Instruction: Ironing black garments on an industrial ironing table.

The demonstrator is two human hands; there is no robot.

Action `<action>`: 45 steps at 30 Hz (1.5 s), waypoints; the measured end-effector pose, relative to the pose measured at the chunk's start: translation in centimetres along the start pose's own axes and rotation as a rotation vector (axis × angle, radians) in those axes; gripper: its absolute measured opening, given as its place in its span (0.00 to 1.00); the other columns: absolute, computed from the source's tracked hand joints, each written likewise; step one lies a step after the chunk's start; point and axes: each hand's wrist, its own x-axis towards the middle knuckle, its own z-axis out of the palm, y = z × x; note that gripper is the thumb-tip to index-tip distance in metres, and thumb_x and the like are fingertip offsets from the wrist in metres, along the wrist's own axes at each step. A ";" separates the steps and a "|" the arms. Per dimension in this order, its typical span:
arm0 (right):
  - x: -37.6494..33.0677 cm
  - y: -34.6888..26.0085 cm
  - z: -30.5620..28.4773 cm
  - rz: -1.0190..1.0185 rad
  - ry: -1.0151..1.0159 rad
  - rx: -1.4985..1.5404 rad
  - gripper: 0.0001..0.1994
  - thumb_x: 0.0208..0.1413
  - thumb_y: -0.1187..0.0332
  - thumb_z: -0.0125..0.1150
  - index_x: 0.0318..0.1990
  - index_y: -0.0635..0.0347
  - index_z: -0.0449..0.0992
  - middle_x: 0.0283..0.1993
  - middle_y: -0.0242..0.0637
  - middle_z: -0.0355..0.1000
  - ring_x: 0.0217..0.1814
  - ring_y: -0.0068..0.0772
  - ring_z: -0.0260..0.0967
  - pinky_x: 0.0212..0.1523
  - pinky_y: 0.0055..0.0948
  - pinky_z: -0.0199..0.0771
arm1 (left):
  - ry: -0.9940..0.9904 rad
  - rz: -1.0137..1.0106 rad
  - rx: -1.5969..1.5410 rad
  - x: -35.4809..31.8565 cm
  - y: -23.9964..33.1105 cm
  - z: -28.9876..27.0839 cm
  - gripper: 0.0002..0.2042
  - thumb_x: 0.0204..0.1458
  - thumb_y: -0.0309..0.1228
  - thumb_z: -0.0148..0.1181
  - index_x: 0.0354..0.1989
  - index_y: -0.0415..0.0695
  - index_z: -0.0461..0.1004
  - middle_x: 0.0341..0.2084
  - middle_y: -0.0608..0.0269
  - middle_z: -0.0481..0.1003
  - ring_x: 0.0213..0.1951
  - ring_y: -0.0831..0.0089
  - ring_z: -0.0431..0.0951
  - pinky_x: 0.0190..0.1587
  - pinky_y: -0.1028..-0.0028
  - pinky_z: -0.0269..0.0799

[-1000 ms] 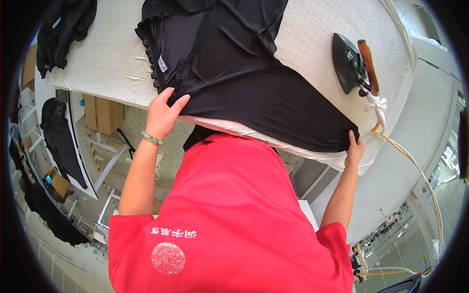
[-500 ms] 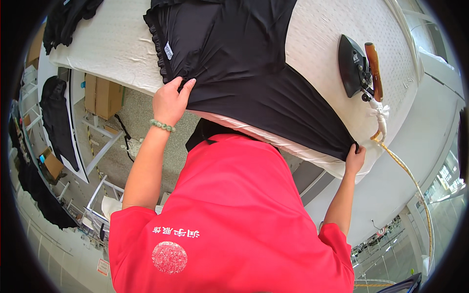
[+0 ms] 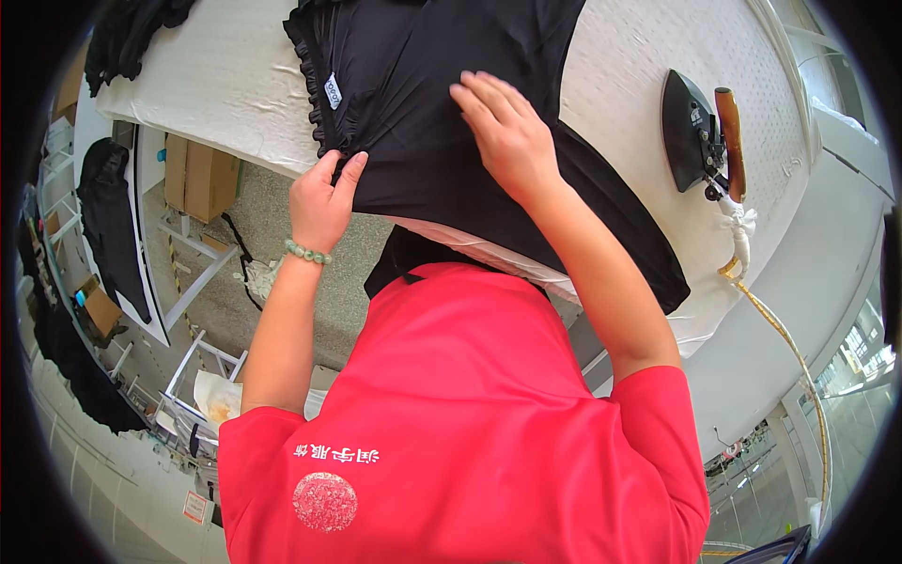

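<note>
Black trousers (image 3: pixel 423 103) with a gathered elastic waistband (image 3: pixel 305 70) lie spread over the padded table, one leg reaching toward the right front edge. A small white label (image 3: pixel 333 91) shows near the waistband. My left hand (image 3: pixel 322 199) pinches the near corner of the waistband between thumb and fingers. With its fingers stretched out together, my right hand (image 3: pixel 507 136) is over the middle of the trousers; whether the palm touches the cloth is hard to tell. An iron (image 3: pixel 691 132) with a brown handle (image 3: pixel 731 146) rests on the table to the right.
The ironing table (image 3: pixel 225 103) has a pale padded cover. From the iron, a hose (image 3: pixel 789 348) runs down the right side. Another dark garment (image 3: pixel 132 38) lies at the far left. Beyond the table's left edge are a cardboard box (image 3: pixel 202 180) and a white metal frame (image 3: pixel 197 282).
My right hand has let go of the trouser leg's end at the right and moved left and away over the middle of the cloth. My left hand keeps its pinch on the waistband.
</note>
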 end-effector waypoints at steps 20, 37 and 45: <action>-2.0 11.0 -15.6 0.567 0.093 -0.779 0.41 0.62 0.50 0.65 0.71 0.73 0.59 0.73 0.63 0.59 0.78 0.59 0.54 0.76 0.54 0.52 | -0.021 0.019 0.059 -0.3 -1.6 -0.8 0.19 0.65 0.43 0.62 0.30 0.39 0.73 0.19 0.45 0.72 0.22 0.45 0.72 0.26 0.58 0.66; -3.0 2.8 -18.9 0.873 -0.341 -0.337 0.26 0.58 0.55 0.70 0.59 0.60 0.76 0.38 0.54 0.82 0.37 0.56 0.82 0.41 0.46 0.79 | -0.030 0.018 -0.028 0.3 -1.6 -1.2 0.21 0.65 0.45 0.61 0.27 0.40 0.69 0.17 0.47 0.71 0.22 0.45 0.73 0.25 0.56 0.64; 2.3 -7.5 -8.9 0.679 -0.767 -0.293 0.22 0.53 0.63 0.68 0.50 0.69 0.71 0.27 0.52 0.80 0.31 0.56 0.82 0.34 0.49 0.82 | -0.006 0.029 -0.022 0.1 -1.8 -1.1 0.20 0.66 0.43 0.60 0.27 0.41 0.70 0.16 0.48 0.71 0.21 0.45 0.73 0.23 0.56 0.64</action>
